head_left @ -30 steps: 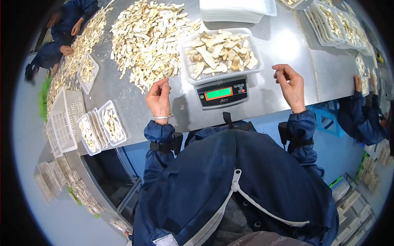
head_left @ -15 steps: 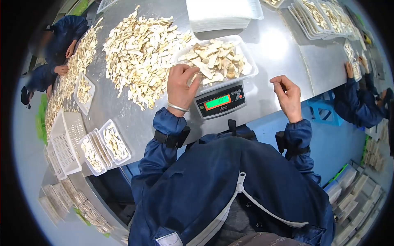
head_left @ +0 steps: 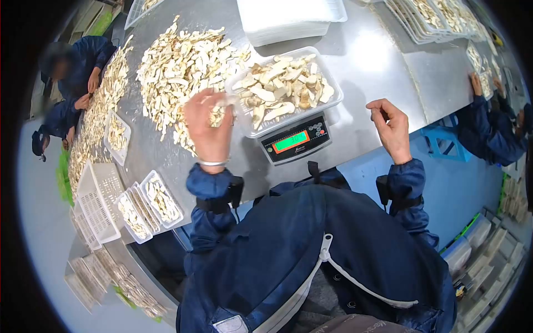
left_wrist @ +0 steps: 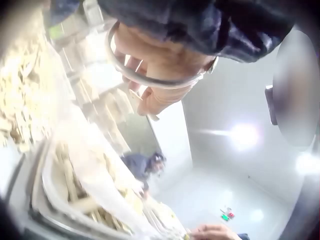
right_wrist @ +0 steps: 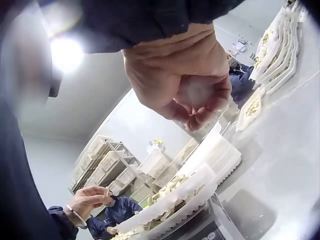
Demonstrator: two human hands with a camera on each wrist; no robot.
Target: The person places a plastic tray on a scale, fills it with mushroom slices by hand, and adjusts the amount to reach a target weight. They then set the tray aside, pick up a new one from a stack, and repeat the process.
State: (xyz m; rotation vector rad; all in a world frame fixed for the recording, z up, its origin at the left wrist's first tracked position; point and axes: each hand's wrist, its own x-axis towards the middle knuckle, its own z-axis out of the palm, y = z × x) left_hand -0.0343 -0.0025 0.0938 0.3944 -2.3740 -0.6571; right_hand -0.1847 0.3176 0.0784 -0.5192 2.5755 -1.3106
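My left hand (head_left: 208,125), blurred and wearing a bangle, is over the near right edge of the sliced mushroom pile (head_left: 183,72). Between its thumb and fingertips it pinches a small pale mushroom slice (right_wrist: 107,193). Just right of it, a clear plastic tray (head_left: 333,101) heaped with thick mushroom slices (head_left: 283,86) sits on a black digital scale (head_left: 294,145), whose green display is lit. My right hand (head_left: 391,130) hovers at the table's front edge, right of the scale. Its fingers are loosely curled, and the palm holds nothing in the right wrist view.
A stack of white trays (head_left: 286,28) stands behind the scale. Filled trays (head_left: 158,197) and a white basket (head_left: 100,194) are at the left edge. More filled trays (head_left: 416,19) stand at the far right. People in blue work at the left (head_left: 83,61) and right (head_left: 488,130).
My left hand moved from the pile to the tray's left edge, then back left over the pile with a slice. My right hand stays by the table edge. The head view has shifted slightly.
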